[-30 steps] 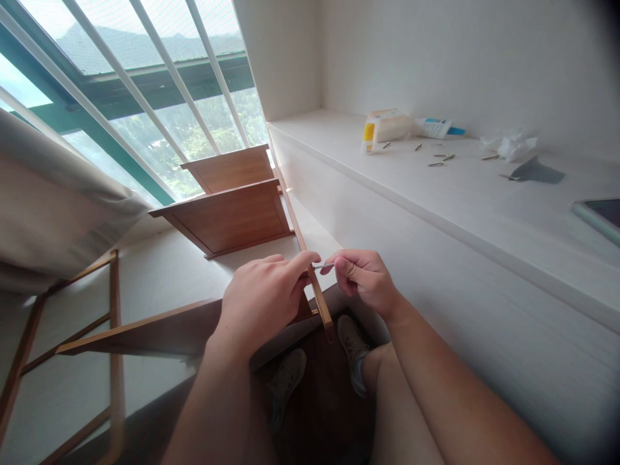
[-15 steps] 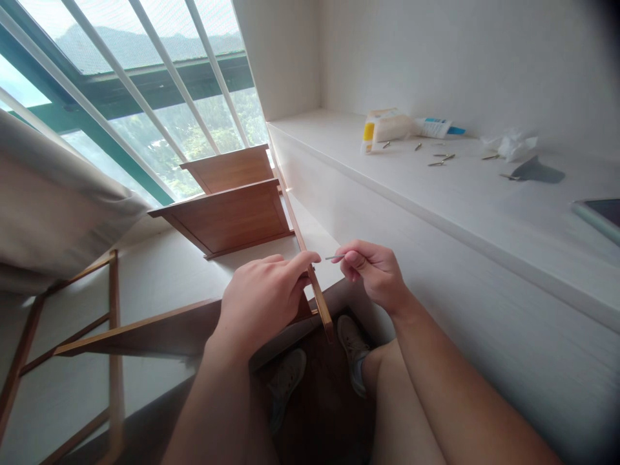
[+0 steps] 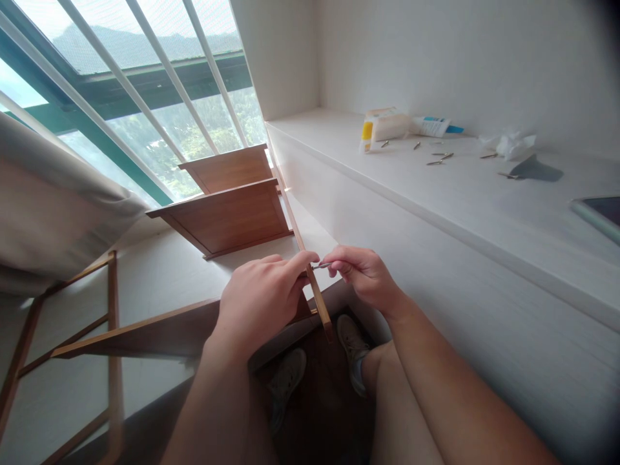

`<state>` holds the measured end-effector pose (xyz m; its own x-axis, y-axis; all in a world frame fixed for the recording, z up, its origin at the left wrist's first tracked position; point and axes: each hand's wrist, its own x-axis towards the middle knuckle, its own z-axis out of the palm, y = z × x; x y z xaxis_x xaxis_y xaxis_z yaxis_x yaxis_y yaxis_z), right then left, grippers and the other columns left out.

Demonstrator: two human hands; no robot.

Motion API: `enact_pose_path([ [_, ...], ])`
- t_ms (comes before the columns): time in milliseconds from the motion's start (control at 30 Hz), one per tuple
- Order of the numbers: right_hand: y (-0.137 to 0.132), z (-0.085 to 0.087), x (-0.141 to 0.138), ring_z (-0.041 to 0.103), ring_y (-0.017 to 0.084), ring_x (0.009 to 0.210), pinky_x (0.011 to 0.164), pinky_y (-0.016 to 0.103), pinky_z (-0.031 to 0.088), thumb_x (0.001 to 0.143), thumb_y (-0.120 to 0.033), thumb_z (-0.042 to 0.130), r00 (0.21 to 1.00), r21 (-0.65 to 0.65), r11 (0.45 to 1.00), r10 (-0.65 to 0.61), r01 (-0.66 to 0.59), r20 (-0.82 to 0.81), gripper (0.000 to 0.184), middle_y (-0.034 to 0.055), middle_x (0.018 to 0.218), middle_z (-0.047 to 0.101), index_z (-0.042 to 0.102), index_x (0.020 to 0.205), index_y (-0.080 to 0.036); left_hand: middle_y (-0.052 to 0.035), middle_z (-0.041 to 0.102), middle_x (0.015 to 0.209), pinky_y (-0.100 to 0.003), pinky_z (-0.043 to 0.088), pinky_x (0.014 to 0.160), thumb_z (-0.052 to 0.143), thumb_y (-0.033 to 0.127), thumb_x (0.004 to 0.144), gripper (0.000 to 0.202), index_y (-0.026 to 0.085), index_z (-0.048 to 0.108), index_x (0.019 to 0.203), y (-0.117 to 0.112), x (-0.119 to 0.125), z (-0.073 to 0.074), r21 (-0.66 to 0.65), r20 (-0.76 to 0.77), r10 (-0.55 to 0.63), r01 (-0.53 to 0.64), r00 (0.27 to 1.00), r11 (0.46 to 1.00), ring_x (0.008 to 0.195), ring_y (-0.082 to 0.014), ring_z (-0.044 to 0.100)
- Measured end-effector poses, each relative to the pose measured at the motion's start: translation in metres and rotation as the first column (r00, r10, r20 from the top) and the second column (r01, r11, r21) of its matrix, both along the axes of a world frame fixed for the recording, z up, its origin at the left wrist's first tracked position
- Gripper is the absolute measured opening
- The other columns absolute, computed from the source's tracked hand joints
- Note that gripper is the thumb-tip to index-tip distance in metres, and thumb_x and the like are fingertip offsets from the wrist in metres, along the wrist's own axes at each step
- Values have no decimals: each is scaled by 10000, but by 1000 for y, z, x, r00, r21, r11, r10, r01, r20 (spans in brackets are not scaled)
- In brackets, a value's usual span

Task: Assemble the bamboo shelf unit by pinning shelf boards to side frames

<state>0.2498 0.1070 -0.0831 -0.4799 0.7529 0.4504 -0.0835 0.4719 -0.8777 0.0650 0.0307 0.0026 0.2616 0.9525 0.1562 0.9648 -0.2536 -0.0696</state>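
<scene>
Bare arms above, pale shoes and socks below.
The left hand (image 3: 264, 290) and the right hand (image 3: 365, 274) are both showing bare, as are the wrists, and each forearm (image 3: 436, 361) is broadening smoothly toward the lower edge of the view. The right leg (image 3: 392, 400) is also appearing bare above a light, bluish-grey sock (image 3: 359, 373). On the feet the person is wearing a matching pair of beige-grey shoes, with the left shoe (image 3: 289, 373) and the right shoe (image 3: 349, 336) both showing rounded toes (the shadow down there is blurring their finer details, stitching and lacing included).
</scene>
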Motion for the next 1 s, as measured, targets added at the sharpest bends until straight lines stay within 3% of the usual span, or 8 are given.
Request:
enact_pose_path([
  [433, -1, -1, -5, 577, 167, 763, 728, 298, 449, 942, -319, 532, 999, 105, 994, -27, 32, -46, 209, 45, 805, 643, 710, 953, -210, -1, 692, 843, -288, 324, 580, 420, 314, 940, 311, 382, 540, 1219, 0, 0, 0, 6, -17, 1, -1, 1000, 1000, 762, -206, 648],
  [700, -4, 0, -4, 495, 121, 598, 588, 249, 393, 937, -421, 519, 1000, -49, 999, -15, 15, 13, 319, -2, 632, 558, 703, 865, -171, -11, 687, 808, -275, 342, 573, 415, 331, 940, 316, 368, 550, 1224, 1, 1, 1, -5, -22, 14, -14, 1000, 1000, 743, -193, 646],
  [900, -10, 2, -6, 397, 95, 465, 492, 243, 312, 923, -455, 532, 997, -258, 966, -2, -18, -77, 374, -40, 488, 448, 703, 807, -142, 2, 686, 818, -284, 322, 570, 415, 327, 943, 304, 388, 547, 1210, 0, 1, 0, 2, -8, 4, -4, 1000, 1000, 746, -201, 647],
  [1000, -11, 2, -6, 382, 91, 445, 474, 241, 287, 923, -452, 535, 995, -299, 954, 5, -36, -102, 376, -46, 459, 426, 711, 810, -139, 6, 685, 821, -285, 314, 577, 409, 336, 947, 301, 394, 543, 1211, 1, 1, 0, 3, -5, 3, -3, 1000, 1000, 748, -204, 644],
])
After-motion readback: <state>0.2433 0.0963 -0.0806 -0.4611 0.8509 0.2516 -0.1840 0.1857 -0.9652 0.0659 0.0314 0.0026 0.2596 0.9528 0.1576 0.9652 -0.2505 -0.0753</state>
